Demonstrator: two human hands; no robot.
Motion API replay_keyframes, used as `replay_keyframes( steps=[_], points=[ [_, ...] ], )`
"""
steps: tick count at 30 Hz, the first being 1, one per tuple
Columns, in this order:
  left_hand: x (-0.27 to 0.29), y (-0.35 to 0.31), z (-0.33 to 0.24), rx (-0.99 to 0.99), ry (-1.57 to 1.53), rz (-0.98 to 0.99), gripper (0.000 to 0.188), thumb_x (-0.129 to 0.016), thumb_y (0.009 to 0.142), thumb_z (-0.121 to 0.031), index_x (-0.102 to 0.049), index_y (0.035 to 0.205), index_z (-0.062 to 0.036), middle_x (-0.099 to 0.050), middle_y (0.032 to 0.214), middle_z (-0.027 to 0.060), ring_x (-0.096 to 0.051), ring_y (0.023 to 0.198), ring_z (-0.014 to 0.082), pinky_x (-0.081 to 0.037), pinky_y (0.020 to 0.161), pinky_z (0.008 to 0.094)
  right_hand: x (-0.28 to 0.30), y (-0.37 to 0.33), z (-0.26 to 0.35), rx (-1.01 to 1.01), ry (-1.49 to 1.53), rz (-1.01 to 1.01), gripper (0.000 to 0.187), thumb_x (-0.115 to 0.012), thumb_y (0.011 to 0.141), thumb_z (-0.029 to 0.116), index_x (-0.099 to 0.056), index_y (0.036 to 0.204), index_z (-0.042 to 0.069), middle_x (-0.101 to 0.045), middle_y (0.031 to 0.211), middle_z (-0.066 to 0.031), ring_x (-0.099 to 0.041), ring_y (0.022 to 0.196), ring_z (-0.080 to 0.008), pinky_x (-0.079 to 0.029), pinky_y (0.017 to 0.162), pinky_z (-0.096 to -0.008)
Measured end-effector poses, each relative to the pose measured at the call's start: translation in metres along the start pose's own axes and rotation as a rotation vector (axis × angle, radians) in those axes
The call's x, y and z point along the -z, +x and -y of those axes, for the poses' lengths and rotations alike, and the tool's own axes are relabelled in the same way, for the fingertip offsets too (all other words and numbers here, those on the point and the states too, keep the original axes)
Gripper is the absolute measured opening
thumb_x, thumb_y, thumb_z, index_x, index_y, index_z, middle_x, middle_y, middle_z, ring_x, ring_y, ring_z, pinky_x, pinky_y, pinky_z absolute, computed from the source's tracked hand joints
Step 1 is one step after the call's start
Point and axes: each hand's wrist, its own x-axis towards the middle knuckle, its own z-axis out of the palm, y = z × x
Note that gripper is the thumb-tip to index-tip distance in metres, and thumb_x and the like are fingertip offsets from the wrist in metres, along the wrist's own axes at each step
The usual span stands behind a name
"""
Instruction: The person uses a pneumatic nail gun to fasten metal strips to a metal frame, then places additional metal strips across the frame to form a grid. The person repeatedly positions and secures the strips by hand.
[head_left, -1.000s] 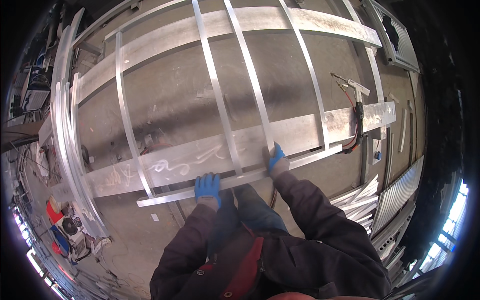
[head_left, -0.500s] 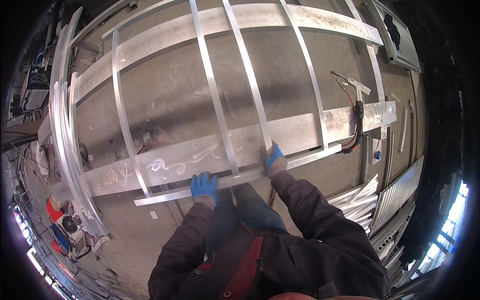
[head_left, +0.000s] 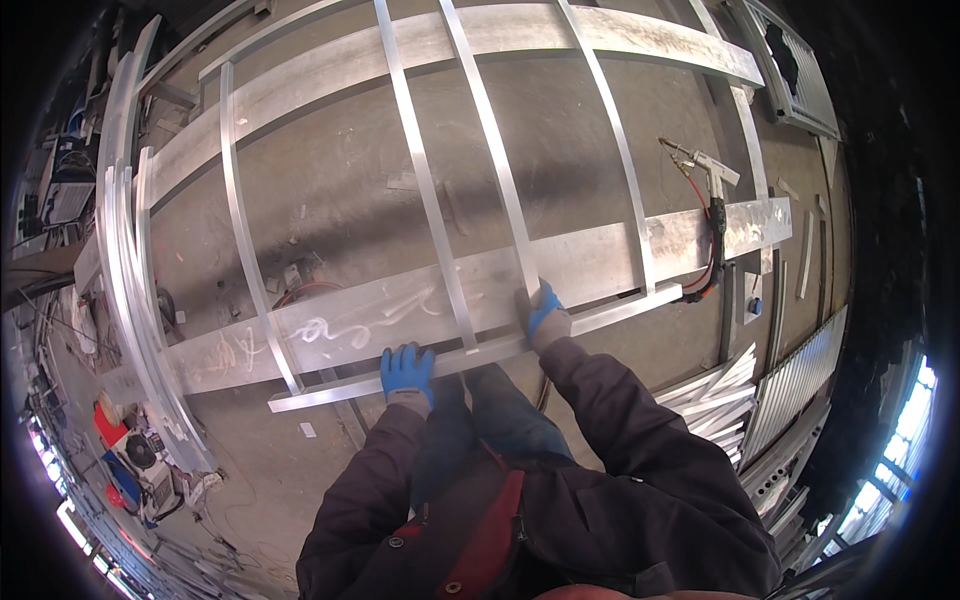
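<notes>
A long square metal tube [head_left: 330, 393] runs across in front of me, meeting the near ends of several metal slats. My left hand [head_left: 407, 372], in a blue and grey glove, is closed over this tube left of the middle, fingers bent across its top. Farther right, my right hand [head_left: 548, 315], gloved the same way, grips where one slat [head_left: 487, 120] meets the tube; its fingers are partly hidden by the slat. Beneath the slats lies a wide metal beam [head_left: 600, 248] with pale scribbled marks on it.
A pistol-shaped tool [head_left: 715, 172] with a black hose stands at the right on the wide beam. A second wide beam [head_left: 520, 30] supports the slats' far part. Long metal profiles [head_left: 130, 290] are stacked at left; cut pieces [head_left: 715, 400] lie at lower right. Equipment [head_left: 150, 465] sits lower left.
The right hand has shifted very slightly up and left at the joint. The left hand stays in place on the tube. The whole view has moved a little.
</notes>
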Motion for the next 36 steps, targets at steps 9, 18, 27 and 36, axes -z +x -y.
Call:
replay_keyframes(
  steps=[9,18,27,36],
  points=[
    [-0.008,0.0,0.007,-0.004,0.093,0.088,0.053,-0.067,0.087,-0.023,-0.062,0.139,-0.0186,-0.055,0.144,0.0151,-0.048,0.139,0.0356,-0.026,0.125,0.0595,0.0,0.019,-0.017,0.276,-0.287,-0.025,0.071,-0.058,0.1,0.057,-0.052,0.148,0.006,-0.068,0.116,-0.0286,-0.066,0.107,-0.0466,-0.053,0.095,-0.0527],
    [-0.016,0.0,0.011,-0.015,0.163,0.05,0.067,-0.084,0.078,-0.033,-0.062,0.141,-0.026,-0.053,0.148,0.0094,-0.049,0.138,0.0327,-0.028,0.125,0.0556,0.019,0.034,-0.01,0.205,-0.563,0.176,0.09,-0.05,0.096,0.07,-0.037,0.161,0.009,-0.068,0.127,-0.0231,-0.067,0.119,-0.0384,-0.053,0.1,-0.0471],
    [-0.019,-0.002,0.009,-0.005,0.038,-0.09,0.049,-0.073,0.081,-0.013,-0.069,0.127,-0.0264,-0.058,0.139,0.0072,-0.056,0.131,0.0292,-0.033,0.122,0.0546,0.02,0.028,-0.002,0.213,-0.633,0.118,0.088,-0.048,0.098,0.065,-0.037,0.159,0.003,-0.071,0.125,-0.0201,-0.069,0.115,-0.0371,-0.054,0.098,-0.0467],
    [-0.019,-0.004,0.01,0.013,0.066,0.025,0.061,-0.081,0.08,-0.025,-0.064,0.138,-0.0258,-0.054,0.149,0.0093,-0.049,0.139,0.0314,-0.028,0.125,0.0553,0.019,0.024,0.006,0.202,-0.668,0.102,0.087,-0.048,0.098,0.064,-0.039,0.158,0.002,-0.07,0.128,-0.02,-0.067,0.119,-0.0372,-0.053,0.101,-0.0464]
  ],
)
